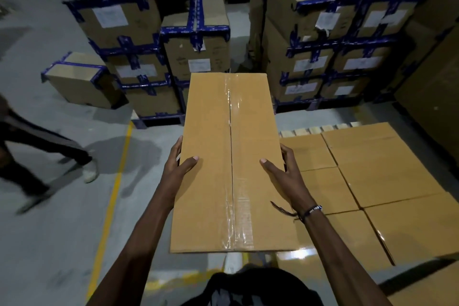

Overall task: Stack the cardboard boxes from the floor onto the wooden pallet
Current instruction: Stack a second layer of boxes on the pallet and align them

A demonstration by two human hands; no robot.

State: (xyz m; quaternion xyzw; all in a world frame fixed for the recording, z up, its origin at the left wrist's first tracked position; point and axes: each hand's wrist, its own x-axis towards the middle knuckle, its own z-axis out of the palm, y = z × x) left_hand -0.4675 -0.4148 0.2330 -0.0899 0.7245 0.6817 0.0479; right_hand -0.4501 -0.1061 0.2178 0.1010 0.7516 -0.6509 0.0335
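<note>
I carry a long plain cardboard box point(231, 156) in front of my chest, its top seam sealed with clear tape. My left hand point(177, 165) grips its left side, thumb lying on the top face. My right hand point(285, 169) grips the right side the same way, a beaded bracelet on the wrist. To the right and lower down, several plain boxes point(372, 176) lie flat in one layer on the wooden pallet point(315, 129), whose slats show only at the far edge.
Stacks of boxes bound with blue tape point(196, 42) rise ahead and to the right point(347, 40). One blue-taped box point(82, 79) sits on the grey floor at left. Another person's legs point(44, 156) pass at the left. A yellow floor line point(114, 191) runs beside me.
</note>
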